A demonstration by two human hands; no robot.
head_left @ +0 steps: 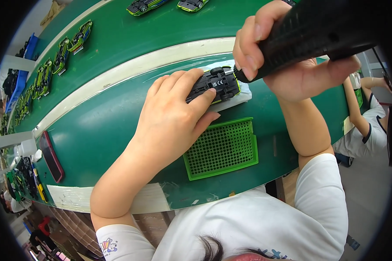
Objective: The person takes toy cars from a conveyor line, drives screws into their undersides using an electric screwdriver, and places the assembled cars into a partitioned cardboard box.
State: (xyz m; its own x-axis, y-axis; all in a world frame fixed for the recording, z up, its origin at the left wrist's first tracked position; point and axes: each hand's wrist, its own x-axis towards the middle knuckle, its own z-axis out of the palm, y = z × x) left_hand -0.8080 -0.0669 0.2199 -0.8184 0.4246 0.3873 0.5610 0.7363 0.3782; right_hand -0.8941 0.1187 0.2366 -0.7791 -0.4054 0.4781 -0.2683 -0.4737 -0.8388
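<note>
A toy car [222, 83] lies upside down on a white pad [244, 94], its black underside and wheels facing up. My left hand [175, 104] presses over one end of it, fingers curled around the body and holding it against the pad. Above the other end, my right hand [287, 65] grips a black electric screwdriver [309, 32], tilted so its tip points down at the car's yellow-green end. Whether the tip touches a screw is hidden behind the tool's nose. Just below the car sits a green perforated basket [222, 150].
More upturned toy cars line the green surface beyond a pale curved strip [130, 71], such as one car [79, 37] at far left. A phone [51, 156] lies at the left. Beige tape [74, 198] covers the near table edge. Another person [363, 126] sits at the right.
</note>
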